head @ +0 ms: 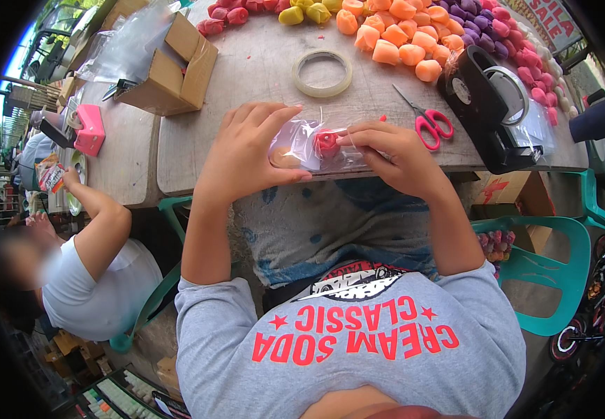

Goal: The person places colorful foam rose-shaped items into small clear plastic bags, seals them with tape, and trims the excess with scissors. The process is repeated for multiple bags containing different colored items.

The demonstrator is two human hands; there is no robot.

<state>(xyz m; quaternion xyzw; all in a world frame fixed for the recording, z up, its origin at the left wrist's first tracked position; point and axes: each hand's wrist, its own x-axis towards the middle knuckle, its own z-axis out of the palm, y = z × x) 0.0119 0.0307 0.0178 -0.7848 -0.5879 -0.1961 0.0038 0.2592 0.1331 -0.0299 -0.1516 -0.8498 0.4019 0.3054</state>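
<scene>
At the table's near edge, a clear plastic bag (302, 135) lies with a small tan round piece (283, 157) at its left end. A red rose-shaped piece (326, 143), perhaps wax, sits at the bag's middle; whether it is inside or under the film is unclear. My left hand (247, 149) spreads around the bag's left end, thumb and forefinger wide apart. The fingers of my right hand (394, 154) pinch the film at the right, fingertips against the red rose.
Beyond lie a tape roll (322, 73), pink-handled scissors (433, 128), a black tape dispenser (483, 107) and heaped orange roses (407, 34). Leftward stand a cardboard box (176, 68) and a pink tape dispenser (89, 130). A seated person (98, 283) works at left; a green chair (548, 272) stands right.
</scene>
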